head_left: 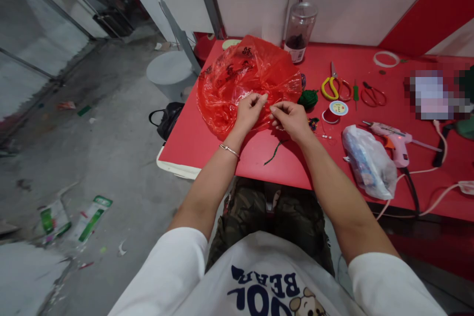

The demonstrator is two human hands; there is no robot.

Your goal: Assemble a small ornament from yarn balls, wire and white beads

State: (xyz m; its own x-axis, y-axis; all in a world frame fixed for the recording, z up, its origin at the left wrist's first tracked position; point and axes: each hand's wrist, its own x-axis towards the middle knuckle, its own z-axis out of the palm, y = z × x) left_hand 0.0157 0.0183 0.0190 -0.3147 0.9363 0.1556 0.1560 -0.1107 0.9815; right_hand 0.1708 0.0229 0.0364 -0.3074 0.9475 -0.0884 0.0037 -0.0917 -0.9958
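Both hands meet over the near edge of a crumpled red plastic bag (237,76) on the red table (207,138). My left hand (249,111), with a thin bracelet on the wrist, pinches its fingertips together at the bag's edge. My right hand (291,117) is closed in a pinch right beside it, fingertips almost touching the left ones. What the fingers hold is too small to make out. A green wire piece (274,152) lies on the table just below my right hand.
A ball of green yarn (308,98), yellow-handled scissors (331,86), a tape roll (337,108), red small scissors (374,95), a pink glue gun (394,140) with cable, and a clear bag (368,160) lie right. A white flask (276,2) and jar (299,32) stand behind.
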